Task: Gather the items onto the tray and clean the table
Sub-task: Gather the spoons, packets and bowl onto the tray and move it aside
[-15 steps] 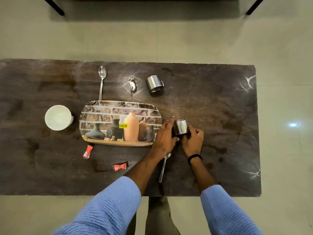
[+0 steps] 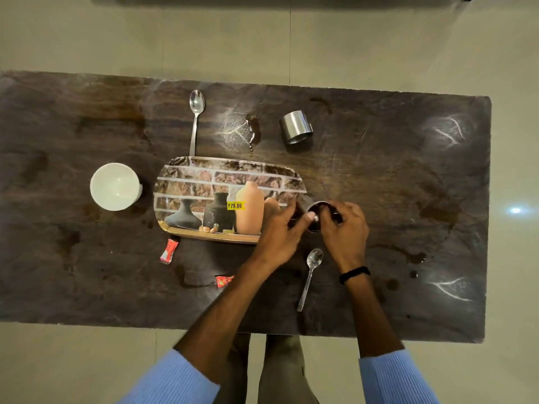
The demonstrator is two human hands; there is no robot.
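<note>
So both hands are on the small steel cup point(image 2: 320, 205), which sits right off the tray's point(image 2: 221, 167) right end, basically touching its edge. The left hand point(image 2: 277, 231) has its fingers point(image 2: 307, 219) pinching the cup's near side, and the right hand point(image 2: 344, 228) has its fingers curled over the other side. Can't tell if the cup is lifted or resting on the worktop point(image 2: 408, 170).

Nothing is loaded on the tray yet. Just left of it is a white bowl point(image 2: 115, 186). Beyond its far edge there's a long spoon point(image 2: 196, 118) with its handle tip reaching the rim, a brown spill point(image 2: 253, 128), and a second steel cup point(image 2: 296, 128) tipped on its side. On the near side of the tray are a red wrapper point(image 2: 168, 251) by the left corner, another wrapper point(image 2: 224, 281) partly under the left forearm, and a short spoon point(image 2: 310, 275) between the wrists.
</note>
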